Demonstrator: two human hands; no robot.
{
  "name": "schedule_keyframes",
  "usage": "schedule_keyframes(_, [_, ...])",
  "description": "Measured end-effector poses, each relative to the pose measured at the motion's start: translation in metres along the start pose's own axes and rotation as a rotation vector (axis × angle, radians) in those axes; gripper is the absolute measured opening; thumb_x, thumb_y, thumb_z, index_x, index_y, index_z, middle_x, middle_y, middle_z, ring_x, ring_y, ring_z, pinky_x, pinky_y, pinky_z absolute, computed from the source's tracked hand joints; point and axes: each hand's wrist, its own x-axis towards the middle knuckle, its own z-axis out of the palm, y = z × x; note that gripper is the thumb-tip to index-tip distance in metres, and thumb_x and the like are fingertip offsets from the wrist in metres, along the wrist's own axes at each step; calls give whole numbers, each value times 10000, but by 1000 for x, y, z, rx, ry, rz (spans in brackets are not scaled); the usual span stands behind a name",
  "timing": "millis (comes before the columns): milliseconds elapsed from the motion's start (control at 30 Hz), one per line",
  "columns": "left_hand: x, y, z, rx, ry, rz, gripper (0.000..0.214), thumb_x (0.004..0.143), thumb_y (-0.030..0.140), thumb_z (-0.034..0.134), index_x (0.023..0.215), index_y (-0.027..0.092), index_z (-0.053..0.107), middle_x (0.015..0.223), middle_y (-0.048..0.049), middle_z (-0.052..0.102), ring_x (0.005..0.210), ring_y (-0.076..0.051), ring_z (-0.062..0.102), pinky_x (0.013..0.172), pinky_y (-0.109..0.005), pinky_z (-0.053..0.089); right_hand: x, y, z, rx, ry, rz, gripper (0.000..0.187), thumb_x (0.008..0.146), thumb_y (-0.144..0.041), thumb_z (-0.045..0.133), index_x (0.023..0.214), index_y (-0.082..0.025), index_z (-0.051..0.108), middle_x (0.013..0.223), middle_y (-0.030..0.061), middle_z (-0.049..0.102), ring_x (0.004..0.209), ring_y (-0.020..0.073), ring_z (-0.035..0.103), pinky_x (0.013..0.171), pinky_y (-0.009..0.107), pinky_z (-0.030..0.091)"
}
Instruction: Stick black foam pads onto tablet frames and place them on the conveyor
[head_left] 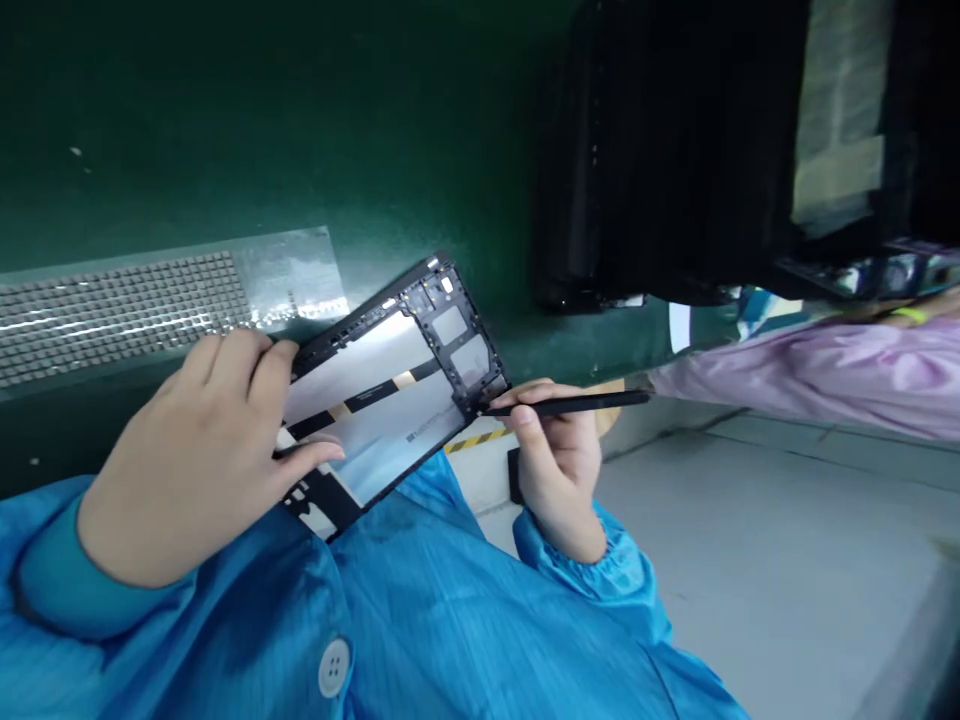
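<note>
My left hand (202, 460) grips the lower left end of a tablet frame (390, 400), fingers behind its edge and thumb across its face. The frame is black, with silvery panels and a dark strip running across them, and it is held tilted at the edge of the green table. A slim black tool, probably tweezers (577, 403), is pinched in my right hand (559, 460). Its tip meets the frame's right corner, and what lies under the tip is too small to make out.
On the green table (420, 130), a clear sheet (296, 270) bears rows of small grey pieces. Stacked black trays or cases (675, 150) stand at the upper right. Beside them reaches another person's pink sleeve (825, 375). Grey floor (750, 540) shows below.
</note>
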Motion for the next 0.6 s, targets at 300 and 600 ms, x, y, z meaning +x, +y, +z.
schedule_keyframes(300, [3, -4, -3, 52, -9, 1, 1096, 955, 952, 330, 1538, 68, 614, 1212, -263, 619, 1197, -558, 606, 1029, -799, 539, -5, 19, 9, -17, 2, -122, 167, 1113, -175, 628, 1233, -291, 631, 1076, 30, 715, 1032, 173, 767, 933, 378, 667])
schedule_keyframes(600, [2, -10, -2, -27, -18, -50, 1063, 914, 1012, 389, 1585, 210, 578, 1266, -208, 604, 1212, -519, 576, 1071, -780, 510, -9, 12, 1, -142, 21, -191, 260, 1014, -116, 695, 1204, -293, 704, 1110, 58, 763, 1055, 234, 753, 921, 437, 634])
